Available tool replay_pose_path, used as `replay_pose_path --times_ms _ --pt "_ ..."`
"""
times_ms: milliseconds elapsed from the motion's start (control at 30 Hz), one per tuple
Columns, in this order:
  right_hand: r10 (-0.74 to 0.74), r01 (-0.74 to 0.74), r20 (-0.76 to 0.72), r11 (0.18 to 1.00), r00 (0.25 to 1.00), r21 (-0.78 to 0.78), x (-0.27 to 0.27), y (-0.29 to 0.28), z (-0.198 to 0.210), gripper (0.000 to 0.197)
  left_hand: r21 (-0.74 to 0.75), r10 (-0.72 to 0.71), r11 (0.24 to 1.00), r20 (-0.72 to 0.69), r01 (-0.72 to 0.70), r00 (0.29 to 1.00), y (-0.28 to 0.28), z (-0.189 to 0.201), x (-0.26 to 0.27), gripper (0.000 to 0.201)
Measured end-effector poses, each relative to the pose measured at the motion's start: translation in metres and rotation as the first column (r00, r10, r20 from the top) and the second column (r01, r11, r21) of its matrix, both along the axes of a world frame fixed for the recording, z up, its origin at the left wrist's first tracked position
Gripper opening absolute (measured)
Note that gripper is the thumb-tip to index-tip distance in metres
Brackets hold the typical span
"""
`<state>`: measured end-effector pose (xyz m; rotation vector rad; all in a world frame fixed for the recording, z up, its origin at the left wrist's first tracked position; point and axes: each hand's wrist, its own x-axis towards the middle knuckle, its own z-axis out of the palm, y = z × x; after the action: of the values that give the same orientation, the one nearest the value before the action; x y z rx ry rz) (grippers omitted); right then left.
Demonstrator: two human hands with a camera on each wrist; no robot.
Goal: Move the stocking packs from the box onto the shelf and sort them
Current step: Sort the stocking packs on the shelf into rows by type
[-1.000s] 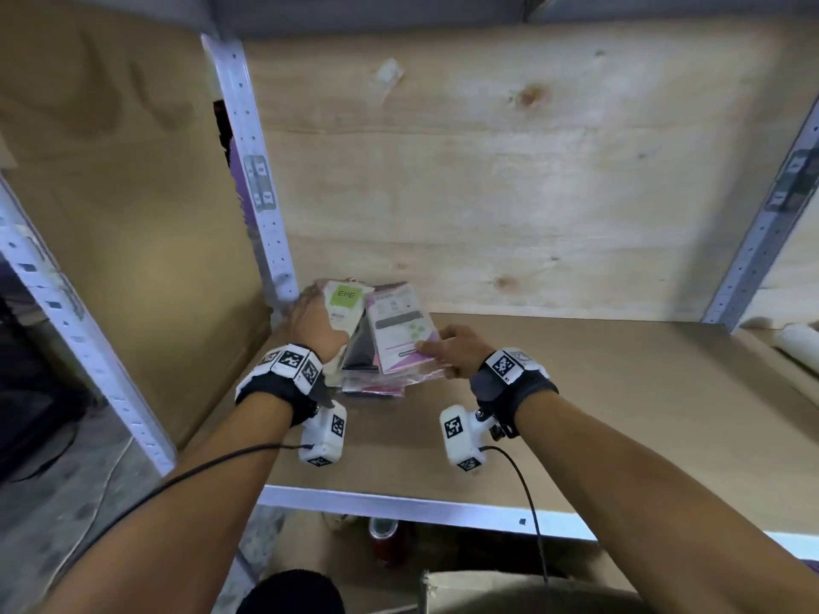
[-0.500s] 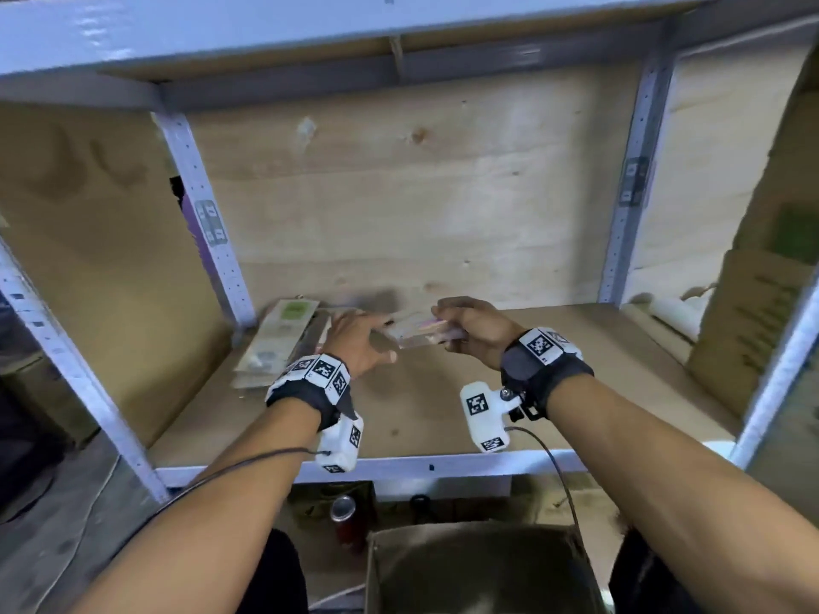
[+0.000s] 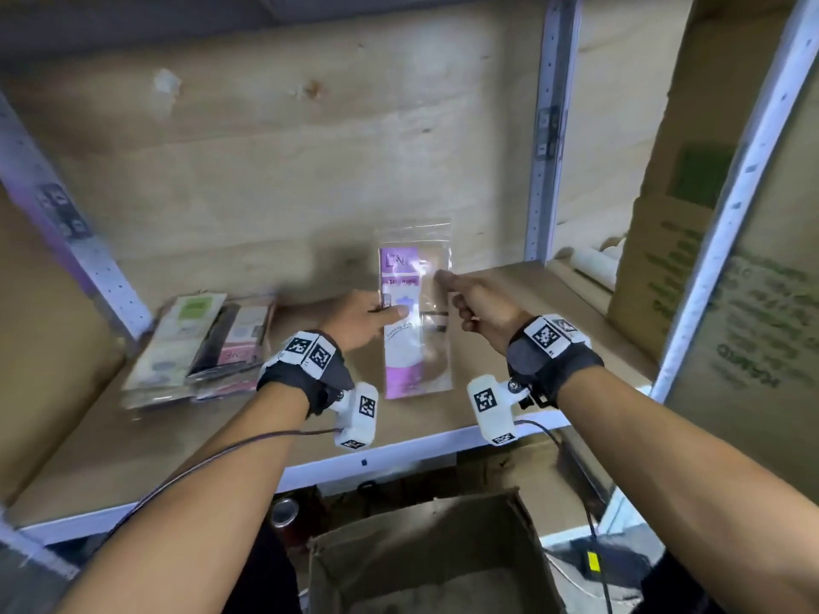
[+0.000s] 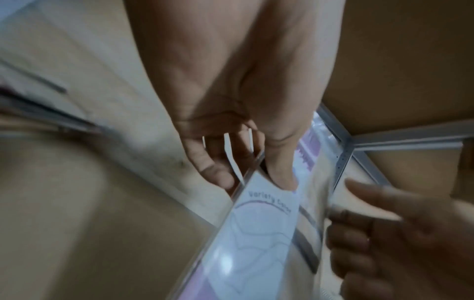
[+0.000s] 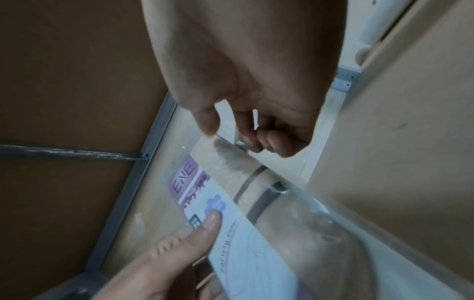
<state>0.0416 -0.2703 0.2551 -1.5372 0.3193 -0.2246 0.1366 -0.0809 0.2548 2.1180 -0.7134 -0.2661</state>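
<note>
A clear stocking pack (image 3: pixel 414 316) with a purple and white card stands upright above the shelf board (image 3: pixel 133 458), its face toward me. My left hand (image 3: pixel 363 321) grips its left edge, thumb on the front (image 5: pixel 205 223) and fingers behind (image 4: pixel 212 172). My right hand (image 3: pixel 478 312) pinches the right edge near the top, thumb forward and the other fingers (image 5: pixel 269 142) curled. A stack of several packs (image 3: pixel 199 343), green and pink cards on top, lies at the shelf's back left. The open cardboard box (image 3: pixel 421 560) sits on the floor below the shelf front.
Grey slotted uprights (image 3: pixel 545 148) frame the bay and plywood backs it. A large printed carton (image 3: pixel 731 303) stands on the right, with a white roll (image 3: pixel 594 263) beside it. A red can (image 3: pixel 283 511) stands under the shelf.
Both hands left the stack at the back left, carrying one pack to the right. The pack was held flat half a second ago; now it is turned upright and raised.
</note>
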Motion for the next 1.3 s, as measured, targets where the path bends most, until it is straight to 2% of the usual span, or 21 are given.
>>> replay_pose_path --times_ms 67,167,233,333,400,467,533,633,767,933,1033,1167,1300 --pt "0.035 -0.039 -0.025 0.988 0.999 -0.151 -0.003 -0.013 -0.008 0.028 -0.068 -0.021 0.998 -0.083 0.015 0.996 -0.017 -0.007 0.003 0.031" --pt "0.153 -0.148 0.017 0.975 0.988 -0.164 -0.003 -0.033 -0.022 0.024 -0.219 0.003 0.974 -0.256 -0.061 0.967 -0.038 -0.014 0.008 0.032" --pt "0.154 -0.151 0.007 0.975 0.988 -0.165 -0.003 -0.045 -0.027 0.033 -0.308 0.01 0.943 -0.352 -0.126 0.936 -0.05 -0.017 0.012 0.032" --pt "0.142 -0.141 0.004 0.985 0.99 -0.095 -0.002 -0.056 -0.034 0.027 -0.35 -0.008 0.925 -0.405 -0.147 0.914 -0.061 -0.024 0.023 0.027" --pt "0.135 -0.135 -0.001 0.99 0.991 -0.044 0.001 -0.06 -0.041 0.037 -0.377 0.001 0.909 -0.425 -0.178 0.905 -0.063 -0.027 0.033 0.023" --pt "0.163 -0.163 -0.004 0.985 0.987 -0.059 0.002 -0.06 -0.046 0.041 -0.406 0.05 0.877 -0.455 -0.257 0.889 -0.059 -0.029 0.042 0.021" --pt "0.229 -0.231 -0.034 0.97 0.973 -0.078 0.004 -0.062 -0.051 0.036 -0.408 0.11 0.853 -0.468 -0.325 0.877 -0.053 -0.03 0.051 0.019" --pt "0.312 -0.315 -0.042 0.945 0.949 -0.087 0.007 -0.066 -0.052 0.032 -0.409 0.163 0.838 -0.445 -0.362 0.88 -0.045 -0.028 0.063 0.019" --pt "0.358 -0.358 -0.014 0.93 0.934 -0.086 0.013 -0.062 -0.049 0.029 -0.37 0.251 0.832 -0.414 -0.413 0.875 -0.031 -0.028 0.077 0.009" --pt "0.389 -0.391 -0.043 0.912 0.92 -0.124 0.013 -0.053 -0.053 0.033 -0.344 0.364 0.838 -0.224 -0.423 0.904 -0.017 -0.029 0.09 0.026" --pt "0.389 -0.393 -0.057 0.908 0.92 -0.145 0.019 -0.053 -0.053 0.033 -0.341 0.378 0.854 -0.116 -0.394 0.919 -0.007 -0.027 0.092 0.027" --pt "0.45 -0.457 -0.081 0.881 0.889 -0.121 0.03 -0.048 -0.049 0.032 -0.345 0.368 0.863 -0.07 -0.369 0.927 0.011 -0.025 0.088 0.036" --pt "0.5 -0.512 -0.116 0.851 0.858 -0.12 0.044 -0.038 -0.05 0.037 -0.264 0.379 0.893 0.005 -0.364 0.926 0.027 -0.019 0.093 0.024"
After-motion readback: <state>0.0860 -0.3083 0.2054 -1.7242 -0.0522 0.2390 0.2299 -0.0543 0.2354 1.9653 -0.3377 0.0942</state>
